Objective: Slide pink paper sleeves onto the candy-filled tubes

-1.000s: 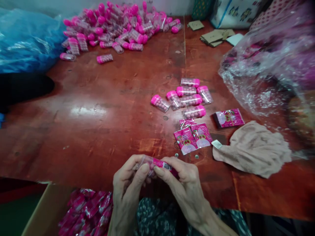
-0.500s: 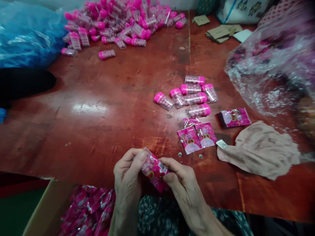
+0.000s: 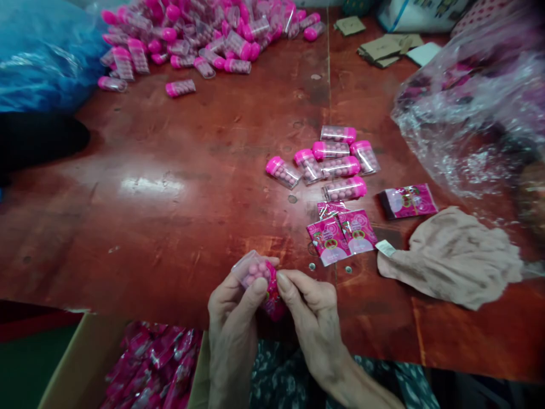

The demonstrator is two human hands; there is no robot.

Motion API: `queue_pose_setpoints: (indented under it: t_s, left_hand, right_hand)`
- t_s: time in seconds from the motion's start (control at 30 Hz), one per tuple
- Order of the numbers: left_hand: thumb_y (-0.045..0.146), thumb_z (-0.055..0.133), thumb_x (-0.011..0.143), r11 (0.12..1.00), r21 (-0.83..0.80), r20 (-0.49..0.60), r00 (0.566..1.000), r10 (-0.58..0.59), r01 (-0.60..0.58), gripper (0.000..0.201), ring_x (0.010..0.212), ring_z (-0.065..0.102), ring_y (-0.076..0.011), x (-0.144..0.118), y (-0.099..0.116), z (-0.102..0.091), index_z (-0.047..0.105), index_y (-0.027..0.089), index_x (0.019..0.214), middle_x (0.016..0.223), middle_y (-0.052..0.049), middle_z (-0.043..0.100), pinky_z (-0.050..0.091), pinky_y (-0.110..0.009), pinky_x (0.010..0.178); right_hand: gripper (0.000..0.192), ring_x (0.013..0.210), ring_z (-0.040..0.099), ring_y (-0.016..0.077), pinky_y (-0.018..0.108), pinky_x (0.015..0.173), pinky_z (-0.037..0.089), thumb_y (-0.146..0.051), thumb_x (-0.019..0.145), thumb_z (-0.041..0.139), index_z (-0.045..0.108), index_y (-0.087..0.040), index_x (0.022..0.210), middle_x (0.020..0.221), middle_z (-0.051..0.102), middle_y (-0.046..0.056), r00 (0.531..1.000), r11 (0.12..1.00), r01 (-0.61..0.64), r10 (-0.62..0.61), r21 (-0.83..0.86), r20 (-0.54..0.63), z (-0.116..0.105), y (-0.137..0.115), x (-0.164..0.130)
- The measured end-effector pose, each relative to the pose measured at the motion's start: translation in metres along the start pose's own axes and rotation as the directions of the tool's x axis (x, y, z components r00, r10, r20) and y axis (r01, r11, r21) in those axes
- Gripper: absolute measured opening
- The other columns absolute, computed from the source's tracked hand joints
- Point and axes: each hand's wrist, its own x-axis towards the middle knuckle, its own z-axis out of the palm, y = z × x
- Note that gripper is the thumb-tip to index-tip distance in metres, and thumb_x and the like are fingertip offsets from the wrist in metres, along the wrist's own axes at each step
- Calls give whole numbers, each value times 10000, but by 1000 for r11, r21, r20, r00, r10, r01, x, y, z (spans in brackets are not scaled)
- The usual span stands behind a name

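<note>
While both hands' grip [image 3: 259, 295] clasps candy tube [image 3: 255, 272], box [image 3: 76, 369] w/ pink packets

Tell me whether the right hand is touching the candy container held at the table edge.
Touching. The head view shows the right hand's thumb pressed against the candy container.

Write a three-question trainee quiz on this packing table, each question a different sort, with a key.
1. True or false: both hands grip one candy tube.
2. The flat pink labels lie: A) beside the far tube pile, B) just nearer than the small tube cluster, C) on the beige cloth.
3. Fill in: the open box below the table edge holds pink ____.

Key: 1 true; 2 B; 3 wrapped packs.
</note>
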Motion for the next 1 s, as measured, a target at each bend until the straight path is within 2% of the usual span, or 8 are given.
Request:
queue_pose_setpoints:
  t_s: [0.1,0.23,0.33,0.43,0.57,0.77,0.9,1.0]
  left_hand:
    - [234,621,750,999,-42,39,999,-26,27,130,797,649,-186,5,4,-3,706,143,789,809,-66,709,501,-281,758]
    - [230,634,740,981,38,201,960,-196,192,116,631,648,-176,11,10,-11,670,131,790,689,-64,697,515,-269,601]
    - [247,643,735,934,104,381,854,-355,342,137,550,630,-165,13,8,-14,648,125,794,646,-62,682,502,-261,542]
    - [360,630,748,919,73,449,810,-378,388,270,556,640,-174,12,5,-16,647,125,881,678,-81,688,496,-259,543]
    - [437,554,792,913,66,443,808,-389,402,360,606,651,-196,8,3,-19,661,110,899,776,-127,695,495,-265,547]
    - [280,593,787,896,156,342,829,-443,415,232,619,642,-189,4,7,-19,677,137,950,760,-94,692,496,-283,589]
    - [291,598,784,897,276,275,866,-417,345,274,618,628,-182,5,10,-18,664,154,1012,741,-65,686,503,-320,657]
    - [299,591,788,898,371,268,899,-346,236,262,648,615,-174,5,9,-15,665,166,1002,754,-46,676,499,-302,668]
  right_hand:
    - [347,529,468,100,215,493,359,-310,929,403,606,-171,684,579,517,-31,1000,998,-18,18,-68,-3,-7,-1,4]
    - [276,698,564,134,242,632,428,-336,923,418,638,-190,843,742,612,6,990,982,82,-100,-172,-98,-25,-15,20]
    - [170,678,562,125,249,644,440,-326,858,540,648,-199,888,809,626,9,981,964,154,-123,-214,151,-34,-25,34]
    - [154,510,520,83,214,512,424,-316,842,562,658,-195,839,687,612,-21,964,997,43,-23,-70,264,-33,-25,42]
    - [114,460,507,63,164,404,364,-290,787,632,631,-176,781,617,608,-35,988,983,-106,87,150,124,-28,-17,42]
    - [184,375,449,68,182,342,336,-332,775,636,577,-171,707,517,533,-54,991,985,-127,123,117,42,-20,-14,33]
    - [96,585,560,110,218,529,454,-272,802,617,610,-176,797,653,591,-24,999,999,-43,44,-23,24,-21,-15,30]
    - [112,828,582,144,271,761,448,-203,856,540,636,-194,914,858,621,9,989,973,67,-36,-219,141,-28,-17,30]
